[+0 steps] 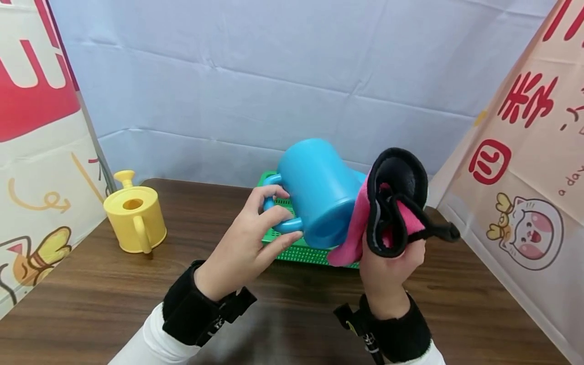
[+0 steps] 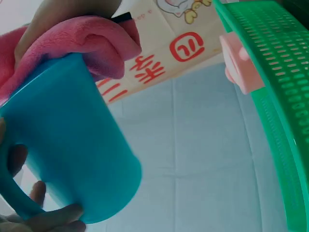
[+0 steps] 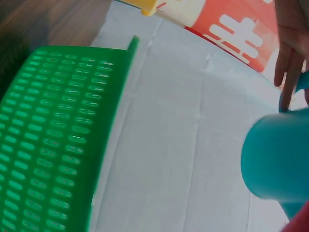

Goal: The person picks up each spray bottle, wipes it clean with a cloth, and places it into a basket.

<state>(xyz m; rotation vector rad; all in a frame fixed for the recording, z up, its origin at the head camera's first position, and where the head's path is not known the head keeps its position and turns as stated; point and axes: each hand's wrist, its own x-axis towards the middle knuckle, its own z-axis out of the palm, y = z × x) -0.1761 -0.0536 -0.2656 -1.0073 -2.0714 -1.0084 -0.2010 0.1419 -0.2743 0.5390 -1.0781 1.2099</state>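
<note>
A light-blue mug (image 1: 315, 190) is held up and tilted over the green basket. My left hand (image 1: 242, 243) grips its handle (image 1: 289, 225), with the thumb and fingers around the loop. My right hand (image 1: 394, 268) holds a bunched pink fleecy cloth (image 1: 353, 233) with black trim and a black strap (image 1: 433, 233). In the left wrist view, the pink cloth (image 2: 82, 43) lies against one end of the mug (image 2: 72, 140). The right hand's fingers are partly hidden behind the cloth.
The green perforated basket (image 1: 296, 253) stands on the brown wooden table (image 1: 201, 213) behind the mug. A pale pink object (image 2: 244, 63) shows at the basket's side in the left wrist view. A yellow toy watering can (image 1: 137, 218) stands at left. Printed and plain sheets enclose the table.
</note>
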